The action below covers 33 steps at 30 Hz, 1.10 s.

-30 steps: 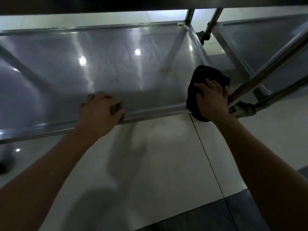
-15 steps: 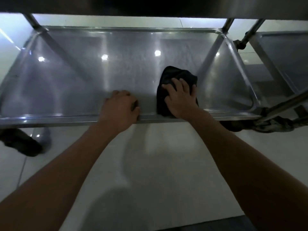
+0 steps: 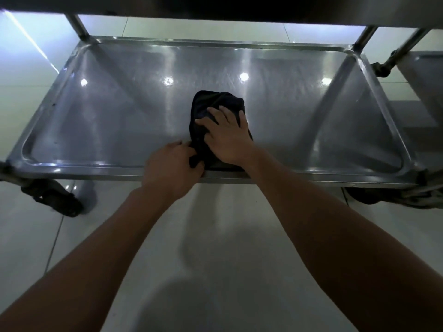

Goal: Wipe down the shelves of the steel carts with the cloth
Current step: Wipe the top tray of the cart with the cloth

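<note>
Pale glossy floor tiles (image 3: 215, 236) nearest the camera, crossed by two bare forearms reaching forward and down. Left hand (image 3: 172, 168) at the near rim of the lower shelf (image 3: 96, 116), fingers curled over the rim's edge and touching the near corner of the cloth (image 3: 215, 104); whether gripping rim alone or also pinching fabric, cannot tell. Right hand (image 3: 227, 137) just beyond and beside it, palm down on the cloth, fingers (image 3: 213, 112) spread fairly wide and nearly straight, pressing the fabric flat against the steel. Cloth dark, bunched, lying on the shelf floor near the middle of its near edge, partly covered by the right hand, its far part showing past the fingertips. Shelf a shallow rectangular steel tray with raised rim and rounded corners, brushed surface carrying several bright spots of reflected light. Black caster (image 3: 57, 200) under the near left corner; another wheel, partly seen, under the near right corner. Upright steel posts (image 3: 80, 26) at the far corners. Dark underside of an upper shelf (image 3: 215, 8) across the top. Part of a second steel cart (image 3: 422, 75) at far right.
</note>
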Tool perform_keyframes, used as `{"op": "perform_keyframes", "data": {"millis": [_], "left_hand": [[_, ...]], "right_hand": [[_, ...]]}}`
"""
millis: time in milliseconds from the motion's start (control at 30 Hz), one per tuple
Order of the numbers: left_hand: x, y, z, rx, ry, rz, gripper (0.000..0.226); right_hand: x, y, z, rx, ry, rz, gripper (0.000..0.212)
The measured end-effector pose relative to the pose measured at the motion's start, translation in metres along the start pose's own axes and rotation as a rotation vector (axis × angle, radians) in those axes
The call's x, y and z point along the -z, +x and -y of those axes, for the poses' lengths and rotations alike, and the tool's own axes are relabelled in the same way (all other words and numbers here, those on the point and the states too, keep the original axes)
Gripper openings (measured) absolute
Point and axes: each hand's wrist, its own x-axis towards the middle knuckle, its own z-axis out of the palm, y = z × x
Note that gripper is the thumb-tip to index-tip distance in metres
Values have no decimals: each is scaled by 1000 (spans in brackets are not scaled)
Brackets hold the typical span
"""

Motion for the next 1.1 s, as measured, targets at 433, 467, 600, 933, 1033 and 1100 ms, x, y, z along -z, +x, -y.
{"op": "perform_keyframes", "data": {"millis": [433,467,600,933,1033,1100], "left_hand": [[6,27,-50,34,267,91,34],[3,33,-59,11,267,86,34],[-16,53,-102,-82,201,113,35],[-39,53,-96,-93,194,60,46],[-41,50,-91,-160,261,79,51],[-40,51,-92,-154,294,113,53]], "right_hand": [[20,-53,-111,-177,-4,-99,50],[23,-60,-124,-201,-2,-107,50],[37,-82,-175,-294,30,-133,54],[80,-141,-282,-651,8,-177,58],[82,-143,-285,-656,3,-186,58],[81,-139,-283,-659,2,-176,59]]}}
